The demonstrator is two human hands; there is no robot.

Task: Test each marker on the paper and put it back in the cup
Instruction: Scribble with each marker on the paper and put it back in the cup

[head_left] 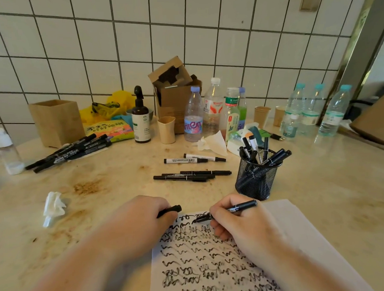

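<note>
My right hand (237, 223) grips a black marker (241, 208), its tip touching the top of the white paper (298, 231) that is filled with black scribbles. My left hand (143, 217) rests at the paper's top left edge and holds the marker's black cap (173, 209). A black mesh cup (256, 177) with several markers stands just behind my right hand. Several loose markers (192, 175) lie on the table behind the hands, two of them white-bodied (187, 160). Another pile of black markers (71, 150) lies at the far left.
A crumpled tissue (54, 207) lies left of my left hand. At the back stand a wooden box (56, 122), a brown spray bottle (141, 121), a beige cup (167, 130), a cardboard box (174, 88), several water bottles (194, 116) and paper cups (261, 116). A tiled wall closes the back.
</note>
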